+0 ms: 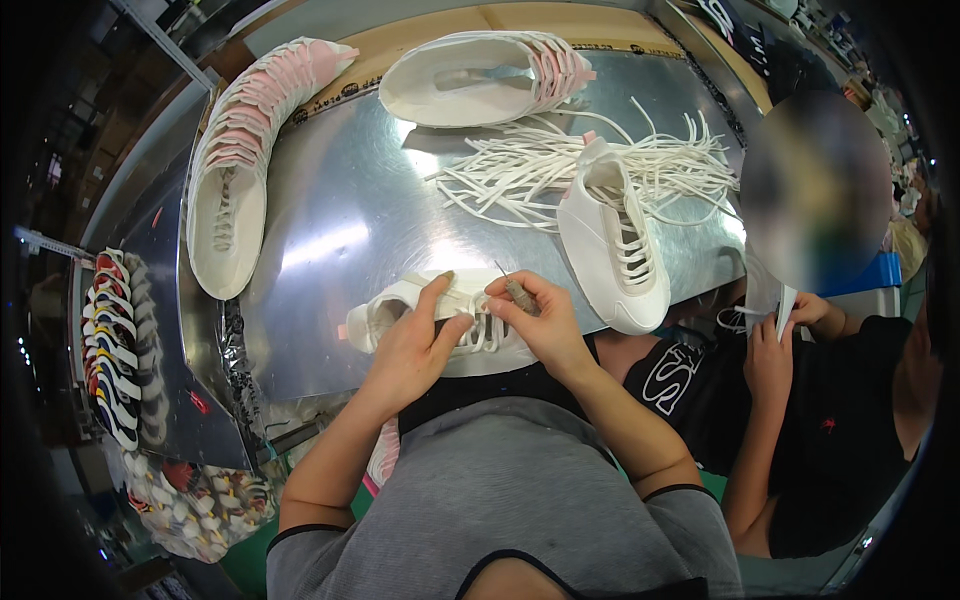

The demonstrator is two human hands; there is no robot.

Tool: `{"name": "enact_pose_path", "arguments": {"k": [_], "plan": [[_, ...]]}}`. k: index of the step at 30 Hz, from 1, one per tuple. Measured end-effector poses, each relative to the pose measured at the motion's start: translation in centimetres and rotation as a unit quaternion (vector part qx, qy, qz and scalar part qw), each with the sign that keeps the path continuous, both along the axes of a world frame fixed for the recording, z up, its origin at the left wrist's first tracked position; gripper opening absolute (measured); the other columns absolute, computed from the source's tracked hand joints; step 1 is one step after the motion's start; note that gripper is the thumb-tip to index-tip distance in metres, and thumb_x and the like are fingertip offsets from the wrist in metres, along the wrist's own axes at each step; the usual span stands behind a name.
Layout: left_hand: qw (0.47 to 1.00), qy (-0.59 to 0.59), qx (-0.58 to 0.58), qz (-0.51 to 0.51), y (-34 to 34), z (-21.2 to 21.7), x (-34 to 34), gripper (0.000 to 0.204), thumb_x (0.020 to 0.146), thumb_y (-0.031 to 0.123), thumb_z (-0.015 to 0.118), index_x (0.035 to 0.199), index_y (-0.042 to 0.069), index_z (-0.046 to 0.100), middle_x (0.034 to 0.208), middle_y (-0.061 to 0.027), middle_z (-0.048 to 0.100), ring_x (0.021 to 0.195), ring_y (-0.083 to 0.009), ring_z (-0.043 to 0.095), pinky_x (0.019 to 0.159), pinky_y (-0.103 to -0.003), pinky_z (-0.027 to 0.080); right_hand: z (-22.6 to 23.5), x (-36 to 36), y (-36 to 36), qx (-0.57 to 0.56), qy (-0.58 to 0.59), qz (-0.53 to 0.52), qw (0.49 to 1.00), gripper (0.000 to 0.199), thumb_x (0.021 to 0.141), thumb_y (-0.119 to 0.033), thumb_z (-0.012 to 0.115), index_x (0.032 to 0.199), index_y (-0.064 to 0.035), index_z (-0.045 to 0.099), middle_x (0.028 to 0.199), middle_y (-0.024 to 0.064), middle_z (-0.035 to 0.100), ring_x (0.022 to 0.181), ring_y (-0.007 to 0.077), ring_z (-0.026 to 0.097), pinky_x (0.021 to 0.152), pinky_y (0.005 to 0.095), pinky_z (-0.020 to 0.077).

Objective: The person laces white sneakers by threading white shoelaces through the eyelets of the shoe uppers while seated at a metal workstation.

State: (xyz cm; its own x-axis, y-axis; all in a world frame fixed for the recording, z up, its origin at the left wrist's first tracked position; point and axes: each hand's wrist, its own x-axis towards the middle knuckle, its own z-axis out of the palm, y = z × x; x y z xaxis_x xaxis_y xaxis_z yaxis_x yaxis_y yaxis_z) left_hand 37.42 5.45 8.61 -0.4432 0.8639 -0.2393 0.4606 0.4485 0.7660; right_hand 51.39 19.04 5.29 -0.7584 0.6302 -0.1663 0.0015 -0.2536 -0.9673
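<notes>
A white sneaker upper (pixel 384 304) lies sideways on the metal table in front of me, its heel to the left. My left hand (pixel 410 345) presses on it with thumb and fingers around the lace opening. Pinched in my right hand (pixel 550 328) is an awl (pixel 521 297) with a short brownish handle and a thin metal tip pointing up and left. Both hands meet over the eyelets, where white lace runs across. The right fingertips also seem to touch the lace; how they grip it is hidden.
Right of centre stands a laced white sneaker (pixel 592 245), beside a spread bundle of white laces (pixel 500 172). Nested uppers lie in one stack (pixel 228 205) at left and another (pixel 415 85) at the back. Striped pieces (pixel 112 345) stand far left. A co-worker's hands (pixel 772 350) hold white material at right.
</notes>
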Motion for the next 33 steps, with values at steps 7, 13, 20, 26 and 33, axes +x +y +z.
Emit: {"name": "enact_pose_path", "arguments": {"k": [7, 13, 20, 26, 33], "plan": [[0.989, 0.113, 0.069, 0.058, 0.3, -1.3, 0.8, 0.038, 0.101, 0.030, 0.051, 0.128, 0.005, 0.060, 0.093, -0.0203, 0.066, 0.088, -0.0369, 0.059, 0.086, -0.044, 0.044, 5.1, 3.4, 2.9, -0.055, 0.190, 0.240, 0.950, 0.012, 0.089, -0.005, 0.068, 0.100, -0.0015, 0.066, 0.091, 0.0008, 0.067, 0.083, 0.0070, 0.060, 0.076, 0.0226, 0.0488], [0.988, 0.106, 0.094, 0.067, 1.0, -1.2, 1.1, 0.033, 0.099, 0.026, 0.054, 0.120, 0.004, 0.065, 0.089, -0.0157, 0.068, 0.085, -0.0361, 0.059, 0.084, -0.043, 0.043, 1.5, 0.6, 1.8, -0.015, -0.025, 0.078, 0.996, 0.017, 0.088, -0.007, 0.071, 0.103, -0.0002, 0.065, 0.093, 0.0007, 0.065, 0.083, 0.0071, 0.059, 0.076, 0.0196, 0.0460], [0.959, 0.239, 0.149, 0.035, 0.6, -2.6, 1.2, 0.034, 0.093, 0.024, 0.065, 0.121, 0.005, 0.064, 0.090, -0.0156, 0.069, 0.084, -0.0343, 0.059, 0.082, -0.042, 0.042, 7.6, 1.6, 3.7, 0.004, 0.081, -0.053, 0.995, 0.016, 0.087, -0.004, 0.070, 0.102, -0.0009, 0.064, 0.093, 0.0018, 0.066, 0.090, 0.0084, 0.062, 0.079, 0.0225, 0.0477], [0.945, 0.286, 0.156, 0.007, 0.6, -3.9, 1.0, 0.044, 0.088, 0.029, 0.071, 0.125, 0.006, 0.062, 0.081, -0.0148, 0.068, 0.075, -0.0340, 0.058, 0.075, -0.042, 0.045, 9.3, -2.9, 10.4, 0.089, 0.126, -0.187, 0.970, 0.018, 0.088, -0.007, 0.071, 0.105, -0.0039, 0.066, 0.085, -0.0006, 0.067, 0.055, -0.0021, 0.037, 0.047, 0.0155, 0.0235], [0.944, 0.286, 0.163, -0.003, 0.6, -4.1, 0.9, 0.046, 0.088, 0.031, 0.071, 0.126, 0.007, 0.061, 0.069, -0.0134, 0.064, 0.067, -0.0334, 0.056, 0.068, -0.040, 0.044, 13.8, 0.9, 17.3, 0.134, 0.311, -0.236, 0.911, 0.019, 0.087, -0.005, 0.072, 0.106, -0.0049, 0.068, 0.092, -0.0003, 0.070, 0.058, -0.0011, 0.041, 0.049, 0.0158, 0.0279]]}}
